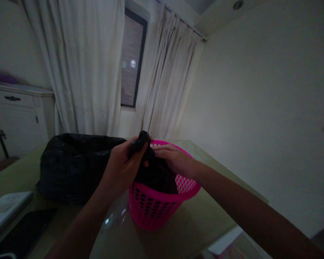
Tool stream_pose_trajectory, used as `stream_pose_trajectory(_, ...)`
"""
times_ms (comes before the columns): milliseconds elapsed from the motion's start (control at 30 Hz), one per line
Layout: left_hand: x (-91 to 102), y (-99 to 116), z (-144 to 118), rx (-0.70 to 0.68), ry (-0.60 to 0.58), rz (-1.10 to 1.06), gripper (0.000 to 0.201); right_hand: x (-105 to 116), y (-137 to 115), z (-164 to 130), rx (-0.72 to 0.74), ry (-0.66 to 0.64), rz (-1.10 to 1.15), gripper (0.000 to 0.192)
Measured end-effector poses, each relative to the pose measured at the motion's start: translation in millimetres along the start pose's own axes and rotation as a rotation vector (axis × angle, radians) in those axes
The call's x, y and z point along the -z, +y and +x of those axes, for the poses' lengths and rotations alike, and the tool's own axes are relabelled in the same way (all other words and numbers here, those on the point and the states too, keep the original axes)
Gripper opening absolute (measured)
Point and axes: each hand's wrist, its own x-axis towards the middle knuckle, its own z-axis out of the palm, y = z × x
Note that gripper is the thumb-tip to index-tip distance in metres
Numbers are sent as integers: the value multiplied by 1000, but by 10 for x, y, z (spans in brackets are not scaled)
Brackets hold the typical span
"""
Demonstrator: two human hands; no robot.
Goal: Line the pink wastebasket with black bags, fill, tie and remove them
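A black plastic bag (pixel 158 176) sits inside a pink perforated basket (pixel 153 207), its top bunched up above the rim. My left hand (pixel 125 162) is closed around the bunched part, and a dark twist of plastic sticks out past the thumb. From the other side, my right hand (pixel 176 158) reaches over the basket with its fingers held together against the same bag, just below the twist. The right thumb is hidden. Left of the basket stands a larger black bag (pixel 67 169) with its mouth open, partly behind my left forearm.
The basket stands on a greenish table (pixel 197 212). At the left lie a white box (pixel 8 205) and a dark flat object (pixel 24 230). Clear plastic (pixel 115 216) lies beside the basket. Behind are curtains (pixel 89 68), a window and a white cabinet (pixel 18 115).
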Motion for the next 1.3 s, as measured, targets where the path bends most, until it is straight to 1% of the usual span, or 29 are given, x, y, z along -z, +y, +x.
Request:
stream_pose_trajectory(67, -7, 1, 18, 4, 18, 17, 32, 4, -21, -33, -7, -95, 26, 27)
stream_pose_trajectory(100, -15, -5, 24, 6, 31, 38, 33, -1, -24, -43, 11, -109, 21, 26)
stream_pose_trajectory(167, -35, -33, 30, -5, 57, 92, 32, -28, -10, -47, 86, -42, -30, 18)
stream_pose_trajectory(200, -44, -51, 32, -24, 67, 113, 31, -48, 7, -44, 117, 15, -25, 12)
stream_pose_trajectory(233, -51, -70, 34, -48, 73, 125, 29, -69, 27, -39, 132, 67, 13, 12)
stream_pose_trajectory(267, -56, -86, 35, -69, 73, 130, 28, -90, 45, -35, 124, 98, 68, 18)
stream_pose_trajectory(333, -61, -100, 35, -84, 63, 127, 26, -121, 68, -31, 53, 127, 162, 33)
stream_pose_trajectory(400, -68, -84, 26, -59, 61, 134, 25, -132, 58, -35, -8, 172, 169, 49)
stream_pose_trajectory(467, -82, -46, 7, -35, 60, 153, 24, -121, 20, -41, 10, 236, 61, 55)
stream_pose_trajectory(533, -90, -11, -8, -26, 44, 163, 25, -90, -32, -54, 84, 284, -105, 45)
stream_pose_trajectory(567, -83, -6, -7, -24, 27, 163, 28, -64, -57, -69, 115, 299, -178, 42)
stream_pose_trajectory(600, -63, -15, 3, -21, -1, 166, 31, -29, -76, -93, 131, 316, -233, 44)
stream_pose_trajectory(667, 32, -89, 61, 1, -34, 193, 39, 70, -93, -181, 127, 377, -301, 50)
stream_pose_trajectory(700, 107, -157, 109, 26, -28, 230, 43, 134, -86, -246, 108, 416, -345, 50)
stream_pose_trajectory(767, 293, -348, 226, 108, 30, 345, 50, 277, -43, -411, 39, 472, -490, 47)
stream_pose_trajectory(800, 389, -459, 285, 156, 71, 416, 53, 348, -10, -503, -3, 476, -579, 45)
stream_pose_trajectory(833, 475, -570, 338, 196, 83, 463, 53, 415, 26, -593, -42, 460, -663, 44)
stream_pose_trajectory(900, 600, -752, 408, 252, 25, 539, 53, 525, 90, -742, -101, 396, -780, 43)
stream_pose_trajectory(933, 634, -804, 422, 253, 0, 560, 50, 567, 107, -791, -108, 370, -811, 42)
stream_pose_trajectory(967, 650, -823, 421, 225, -5, 581, 46, 598, 111, -817, -101, 352, -830, 40)
stream_pose_trajectory(1000, 651, -804, 408, 171, 19, 601, 43, 618, 99, -821, -86, 347, -840, 40)
stream_pose_trajectory(1033, 641, -747, 383, 95, 70, 616, 46, 624, 74, -800, -70, 352, -843, 44)
stream_pose_trajectory(1100, 595, -536, 302, -65, 178, 610, 54, 588, 4, -692, -48, 348, -830, 61)
stream_pose_trajectory(1133, 562, -398, 248, -123, 177, 576, 52, 545, -28, -611, -39, 314, -821, 72)
stream_pose_trajectory(1167, 525, -252, 187, -156, 119, 518, 43, 488, -48, -518, -31, 254, -814, 83)
stream_pose_trajectory(1200, 485, -109, 122, -163, -22, 450, 32, 421, -53, -417, -24, 172, -816, 88)
stream_pose_trajectory(1233, 444, 21, 57, -162, -241, 378, 24, 352, -42, -315, -24, 69, -829, 86)
stream_pose_trajectory(1267, 405, 129, -6, -150, -490, 326, 21, 289, -21, -217, -33, -37, -855, 74)
stream_pose_trajectory(1300, 370, 211, -62, -140, -705, 303, 19, 241, 5, -128, -43, -119, -883, 55)
